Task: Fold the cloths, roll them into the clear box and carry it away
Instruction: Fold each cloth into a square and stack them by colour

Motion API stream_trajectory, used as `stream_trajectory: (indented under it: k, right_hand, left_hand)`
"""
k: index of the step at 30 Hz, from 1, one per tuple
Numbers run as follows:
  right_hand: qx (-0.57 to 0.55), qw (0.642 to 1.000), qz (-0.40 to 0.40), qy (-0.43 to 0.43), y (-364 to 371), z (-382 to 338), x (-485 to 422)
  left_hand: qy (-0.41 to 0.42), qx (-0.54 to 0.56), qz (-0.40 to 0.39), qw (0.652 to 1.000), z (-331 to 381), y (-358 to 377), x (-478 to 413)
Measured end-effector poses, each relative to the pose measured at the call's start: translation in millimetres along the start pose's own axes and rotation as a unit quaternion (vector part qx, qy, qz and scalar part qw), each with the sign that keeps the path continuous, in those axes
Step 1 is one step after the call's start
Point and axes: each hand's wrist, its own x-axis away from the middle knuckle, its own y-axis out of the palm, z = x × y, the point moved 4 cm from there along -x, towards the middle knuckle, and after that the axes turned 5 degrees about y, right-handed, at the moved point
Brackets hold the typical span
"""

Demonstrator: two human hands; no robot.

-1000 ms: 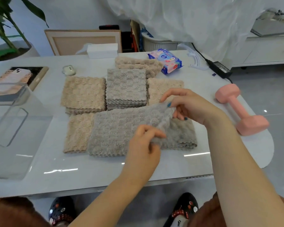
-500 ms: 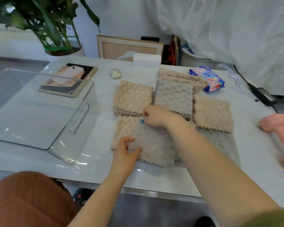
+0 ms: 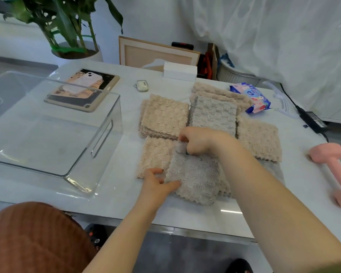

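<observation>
So the grey cloth [image 3: 193, 178] is at the near edge of the surface [image 3: 126, 196], doubled over on itself. Its left part overlaps a beige cloth [image 3: 156, 154], and the lower layer runs off to the right under the right forearm. The long axis goes left to right, roughly along the surface edge.

The right hand [image 3: 197, 140] is on the far-left corner of the folded part, fingers curled down onto it. Looks like a pinch on that corner. The left hand [image 3: 158, 182] is at the near-left edge, fingers loose and fairly straight, with the thumb lying flat on the cloth. That's pressing, not gripping. So the cloth sits just right of the left hand and on the near side of the right one, both touching it.

I'd guess this is squaring up the fold before rolling. The box [image 3: 106, 134] stands well off to the left, so the left hand is nearer it. I can't see any cloth in it yet.

Behind are a beige stack [image 3: 163, 115] and a grey stack [image 3: 213, 113], with a dumbbell [image 3: 331, 170] far right.
</observation>
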Motion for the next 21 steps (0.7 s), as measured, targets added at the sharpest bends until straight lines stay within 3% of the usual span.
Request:
stream_trajectory:
  k: [5, 10, 12, 14, 17, 19, 21]
  right_hand:
    - [-0.06, 0.996, 0.065, 0.025, -16, 29, 74]
    - [-0.223, 0.961, 0.148, 0.075, -9, 112, 158]
    - [-0.308, 0.929, 0.176, 0.102, -2, 149, 175]
    - [-0.369, 0.889, 0.256, 0.091, -1, 180, 192]
    - [-0.471, 0.81, 0.344, 0.053, 7, 221, 207]
    - [-0.54, 0.769, 0.337, 0.059, 28, 243, 201]
    - [-0.58, 0.751, 0.294, 0.112, 59, 262, 183]
  left_hand:
    - [0.064, -0.122, -0.146, 0.98, 44, 8, 19]
    - [0.138, -0.226, -0.245, 0.933, 85, 62, 31]
    - [0.144, -0.18, -0.256, 0.939, 92, 100, 29]
    - [0.235, -0.147, -0.218, 0.936, 100, 137, 24]
    - [0.426, -0.179, -0.199, 0.864, 100, 181, 19]
    - [0.427, -0.235, -0.237, 0.84, 78, 199, 9]
    - [0.376, -0.301, -0.273, 0.833, 51, 209, -3]
